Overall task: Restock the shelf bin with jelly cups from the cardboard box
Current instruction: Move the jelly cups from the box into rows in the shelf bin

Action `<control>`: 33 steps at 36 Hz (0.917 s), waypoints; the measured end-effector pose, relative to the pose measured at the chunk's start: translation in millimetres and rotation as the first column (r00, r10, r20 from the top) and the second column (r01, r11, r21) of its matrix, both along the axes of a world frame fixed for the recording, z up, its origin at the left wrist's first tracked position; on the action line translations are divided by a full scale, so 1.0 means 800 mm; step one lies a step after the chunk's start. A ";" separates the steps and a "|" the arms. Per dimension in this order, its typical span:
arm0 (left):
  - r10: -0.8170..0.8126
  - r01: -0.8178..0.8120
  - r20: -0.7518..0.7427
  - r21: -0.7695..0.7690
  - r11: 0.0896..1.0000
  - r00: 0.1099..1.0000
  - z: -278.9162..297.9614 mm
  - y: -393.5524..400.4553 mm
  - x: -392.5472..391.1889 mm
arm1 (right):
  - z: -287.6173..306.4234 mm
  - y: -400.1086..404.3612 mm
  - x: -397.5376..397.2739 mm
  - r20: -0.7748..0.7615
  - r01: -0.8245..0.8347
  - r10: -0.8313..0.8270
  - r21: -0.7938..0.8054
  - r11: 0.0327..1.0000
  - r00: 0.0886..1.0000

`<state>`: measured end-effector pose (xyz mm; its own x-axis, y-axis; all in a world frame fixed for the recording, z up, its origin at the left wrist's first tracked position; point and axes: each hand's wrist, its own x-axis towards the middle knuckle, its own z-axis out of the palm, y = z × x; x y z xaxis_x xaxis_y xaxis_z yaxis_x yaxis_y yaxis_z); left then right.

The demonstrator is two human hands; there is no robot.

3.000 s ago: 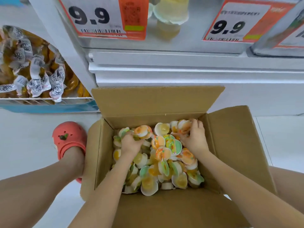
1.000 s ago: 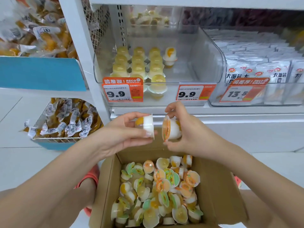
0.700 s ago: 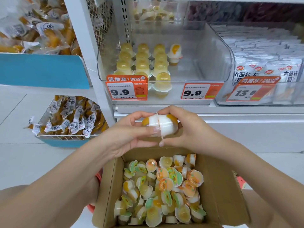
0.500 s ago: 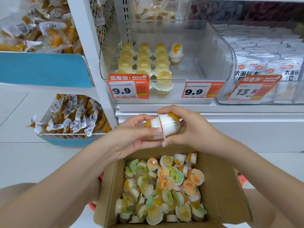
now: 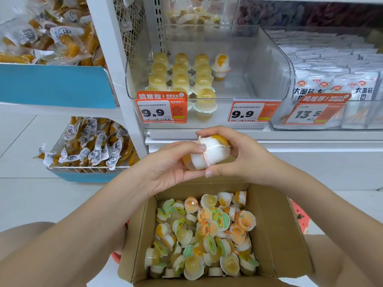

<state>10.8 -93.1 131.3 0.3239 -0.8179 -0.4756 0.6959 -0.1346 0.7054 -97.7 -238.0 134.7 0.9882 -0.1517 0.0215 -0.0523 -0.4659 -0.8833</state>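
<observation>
Two hands meet above an open cardboard box [image 5: 286,235], w/ two jelly cups [image 5: 207,155] pressed lid to lid between them. Left hand [image 5: 165,168] curls fingers round the left cup; right hand [image 5: 238,160] curls round the right one. The pair sits just below the clear shelf bin [image 5: 269,65], which has rows of cups on its left side and bare floor on the right. Box is full of loose cups. Risk: the pair is only pinched together, so lifting over the bin's front lip could split it and drop one.
</observation>
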 end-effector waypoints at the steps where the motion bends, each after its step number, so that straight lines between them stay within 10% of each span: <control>1: 0.002 -0.002 -0.002 0.008 1.000 1.000 0.000 -0.001 -0.001 | 0.001 -0.002 0.000 -0.002 -0.008 0.008 0.000 1.000 1.000; 13: -0.016 0.016 -0.032 -0.011 1.000 0.999 0.008 -0.009 -0.003 | 0.006 -0.010 -0.003 0.028 0.013 -0.012 -0.042 0.999 1.000; 23: 0.016 -0.138 0.571 0.171 0.976 0.821 0.034 -0.013 0.056 | 0.090 -0.059 0.017 0.402 0.604 -0.479 -0.286 0.743 0.780; 27: -0.032 -0.282 0.820 0.234 0.931 0.572 0.037 -0.013 0.079 | 0.114 -0.106 0.087 0.252 0.570 -0.523 -0.522 0.635 0.814; 33: -0.053 -0.240 0.829 0.222 0.945 0.557 0.037 -0.014 0.092 | 0.069 -0.160 0.178 -0.072 0.353 -0.535 -0.676 0.647 0.842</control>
